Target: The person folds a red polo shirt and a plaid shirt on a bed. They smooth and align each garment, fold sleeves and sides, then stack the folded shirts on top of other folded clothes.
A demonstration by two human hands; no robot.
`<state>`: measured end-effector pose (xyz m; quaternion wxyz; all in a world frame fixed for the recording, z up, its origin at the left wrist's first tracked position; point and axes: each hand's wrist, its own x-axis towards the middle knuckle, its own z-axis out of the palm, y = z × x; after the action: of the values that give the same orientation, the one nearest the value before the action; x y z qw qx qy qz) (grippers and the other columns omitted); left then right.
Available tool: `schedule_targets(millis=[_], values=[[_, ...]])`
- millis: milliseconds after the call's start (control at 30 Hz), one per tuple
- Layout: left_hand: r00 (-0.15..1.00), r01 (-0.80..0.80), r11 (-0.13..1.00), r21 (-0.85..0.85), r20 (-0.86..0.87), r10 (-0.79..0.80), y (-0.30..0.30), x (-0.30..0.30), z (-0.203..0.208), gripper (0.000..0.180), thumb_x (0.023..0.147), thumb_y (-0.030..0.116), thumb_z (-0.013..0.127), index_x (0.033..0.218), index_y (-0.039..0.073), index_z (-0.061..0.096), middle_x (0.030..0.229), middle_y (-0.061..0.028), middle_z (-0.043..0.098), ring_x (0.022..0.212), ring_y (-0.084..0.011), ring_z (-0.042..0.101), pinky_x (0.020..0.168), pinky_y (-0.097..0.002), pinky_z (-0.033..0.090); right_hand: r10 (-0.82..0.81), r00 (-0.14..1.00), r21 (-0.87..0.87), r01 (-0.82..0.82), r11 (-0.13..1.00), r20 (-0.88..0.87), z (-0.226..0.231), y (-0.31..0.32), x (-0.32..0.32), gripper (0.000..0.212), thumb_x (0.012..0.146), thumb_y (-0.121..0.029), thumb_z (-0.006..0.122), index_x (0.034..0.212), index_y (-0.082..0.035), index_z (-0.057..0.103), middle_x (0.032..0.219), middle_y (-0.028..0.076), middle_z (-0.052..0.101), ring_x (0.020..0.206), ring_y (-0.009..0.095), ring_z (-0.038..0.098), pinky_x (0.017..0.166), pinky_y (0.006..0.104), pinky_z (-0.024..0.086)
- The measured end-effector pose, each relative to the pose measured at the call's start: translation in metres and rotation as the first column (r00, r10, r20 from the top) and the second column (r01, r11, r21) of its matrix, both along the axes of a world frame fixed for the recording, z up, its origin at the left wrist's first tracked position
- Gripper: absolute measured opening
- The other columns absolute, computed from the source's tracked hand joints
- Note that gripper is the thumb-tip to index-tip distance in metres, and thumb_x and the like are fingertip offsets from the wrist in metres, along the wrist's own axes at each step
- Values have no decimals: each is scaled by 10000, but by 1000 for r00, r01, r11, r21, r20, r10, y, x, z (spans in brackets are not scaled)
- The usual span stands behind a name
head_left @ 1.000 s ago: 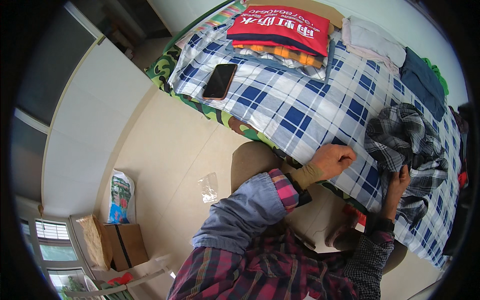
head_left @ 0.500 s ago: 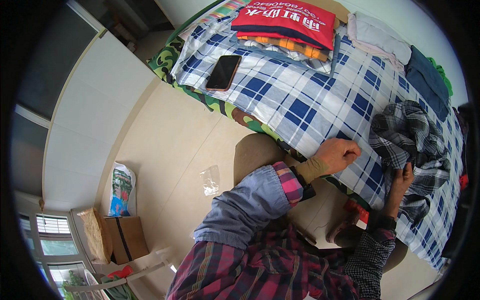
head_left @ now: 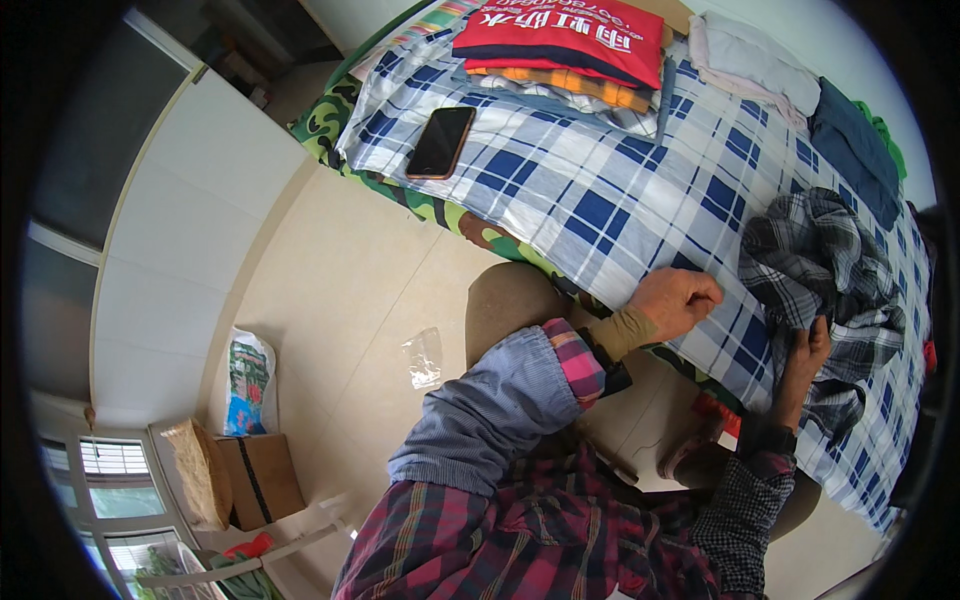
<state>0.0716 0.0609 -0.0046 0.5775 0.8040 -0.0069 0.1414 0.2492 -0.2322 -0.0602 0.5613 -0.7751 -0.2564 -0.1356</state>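
While the person sits beside the bed, a rumpled black, grey and white plaid cloth garment lies in front of them on the blue-and-white checked cotton sheet, over toward the right side. The right hand is at its near edge, fingers clamped on a bit of the fabric. The left hand is just beside the garment at the bed's edge, its fingers curled together in a loose fist; I can't tell whether it touches the sheet.

Farther back sits a stack of folded clothes topped by a bright red printed garment, with a black, flat-screened phone near it. Behind the plaid garment are a folded dark blue cloth and a pale grey folded one; none of these touches the hands. On the floor I see a clear crinkled plastic bag and a brown cardboard box.

The right fingertips are partly lost in the folds, and I can't make out collar or sleeves in the heap. A red object below the bed's edge is mostly covered, and dark shapes at the far right are cut off.
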Motion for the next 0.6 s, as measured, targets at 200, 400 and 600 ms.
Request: schedule_targets(millis=[200,400,600], values=[[1000,0,1000,-10,-10,-1,-1,1,-2,139,912,67,678,1043,49,720,907,-100,755,789,-200,714,737,-315,551,8,999,29,-7,1000,-41,11,7,-7,131,988,-76,589,915,-26,493,773,-56,378,668,50,294,585,234,250],[999,-3,1000,7,-32,3,-1,2,-3,133,915,45,682,1041,48,723,889,-81,748,779,-161,701,728,-295,546,24,997,34,-21,999,-77,15,8,-14,140,1003,-91,585,911,-35,497,772,-58,361,670,47,302,584,238,252],[1000,-1,1000,-22,-21,0,-2,4,-8,136,917,16,683,1043,47,724,877,-68,734,764,-126,670,713,-274,537,-3,997,17,4,1000,-79,6,1,-6,99,994,-70,587,937,-25,521,789,-56,348,677,48,285,584,237,239]])
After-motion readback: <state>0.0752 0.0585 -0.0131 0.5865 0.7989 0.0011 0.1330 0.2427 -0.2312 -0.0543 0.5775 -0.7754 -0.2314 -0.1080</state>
